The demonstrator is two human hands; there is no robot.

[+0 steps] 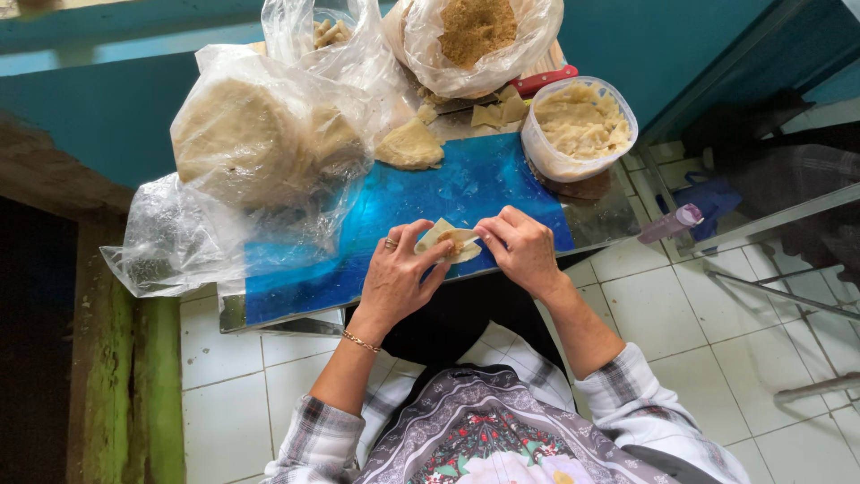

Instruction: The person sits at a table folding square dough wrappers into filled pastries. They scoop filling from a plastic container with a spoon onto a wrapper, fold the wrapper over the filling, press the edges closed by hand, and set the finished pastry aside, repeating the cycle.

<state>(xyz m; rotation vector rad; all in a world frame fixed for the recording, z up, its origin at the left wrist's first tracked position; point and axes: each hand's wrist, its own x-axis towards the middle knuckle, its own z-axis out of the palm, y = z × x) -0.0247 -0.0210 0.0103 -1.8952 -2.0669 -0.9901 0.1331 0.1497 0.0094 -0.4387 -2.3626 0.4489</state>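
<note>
Sleeves: plaid cuffs & a patterned apron front sit closest to the lens, above white floor tiles.
Left hand (397,276): ring on one finger, thin bracelet at the wrist – fingers curled under a pale dough wrapper (448,238), cupping it from below.
Right hand (522,246): fingertips pinched narrow on the wrapper's right edge, closed on the dough.
Wrapper: held just above the near edge of the blue worktop (421,206), about mid-width; a bit of brownish filling shows in the fold.
Doing it well (judgement): keep the filling centred & off the seam, press the edge shut from one end to the other so no air stays in, support from below w/ the left so the thin sheet doesn't tear.
Far right corner: clear plastic tub (579,128) of pale mash-like mix, red-handled knife (543,80) just behind it.
Far edge: open bag of brown crumbly filling (477,31); cut dough squares (498,111) & a folded sheet (410,144) near it.
Left side: big plastic bag (255,139) w/ round stacked dough sheets, spilling over the worktop's left edge.
Floor, right: small pinkish bottle (670,224) – contents can't be told.
</note>
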